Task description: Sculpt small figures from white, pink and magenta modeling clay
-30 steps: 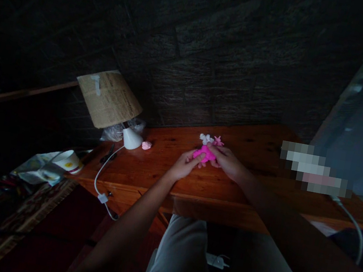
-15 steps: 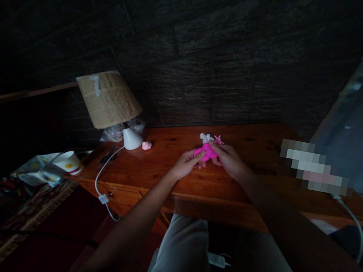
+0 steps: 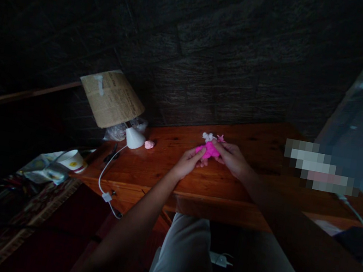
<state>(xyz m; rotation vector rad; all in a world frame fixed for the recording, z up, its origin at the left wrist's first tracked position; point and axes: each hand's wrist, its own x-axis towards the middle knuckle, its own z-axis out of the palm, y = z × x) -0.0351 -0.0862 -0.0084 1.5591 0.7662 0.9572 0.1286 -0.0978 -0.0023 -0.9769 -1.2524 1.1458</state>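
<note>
Between my two hands, over the wooden desk (image 3: 161, 170), is a bright pink lump (image 3: 212, 150) that looks like soft modelling clay. My left hand (image 3: 189, 162) grips its left side, thumb pressed on top. My right hand (image 3: 232, 158) pinches the right side with thumb and fingers. Just behind the lump sit a small white crumpled piece (image 3: 208, 137) and a small pink piece (image 3: 221, 138); their exact shapes are too small to make out. A pale pink lump (image 3: 149, 144) lies farther left on the desk, apart from both hands.
A lamp with a paper-like shade (image 3: 112, 99) and white base (image 3: 134, 139) stands at the desk's left end, its white cord (image 3: 101, 178) hanging over the front. Left of it is a paper cup (image 3: 73, 161). A dark stone wall (image 3: 194, 63) rises behind. A blurred-out object lies right.
Both hands stay on the bright pink lump, with only slight shifts of the fingers and of the lump's outline. The whole view has moved slightly.
</note>
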